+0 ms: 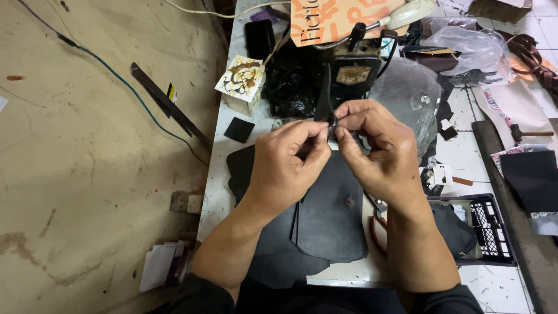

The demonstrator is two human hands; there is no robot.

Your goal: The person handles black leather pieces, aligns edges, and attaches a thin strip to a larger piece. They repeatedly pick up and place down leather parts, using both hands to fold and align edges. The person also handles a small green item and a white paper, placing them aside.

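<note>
Cluttered white table (pixel 224 174), sewing machine (pixel 351 70) at rear. Both hands pinch one upright black strip (pixel 325 96) between them: left hand (pixel 288 163) and right hand (pixel 378 151) equally near, fingertip grip narrow on its lower end.

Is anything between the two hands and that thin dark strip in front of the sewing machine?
Nothing visible. The left hand and right hand both pinch the thin dark strip between fingertips, above the black leather pieces, just before the sewing machine.
</note>
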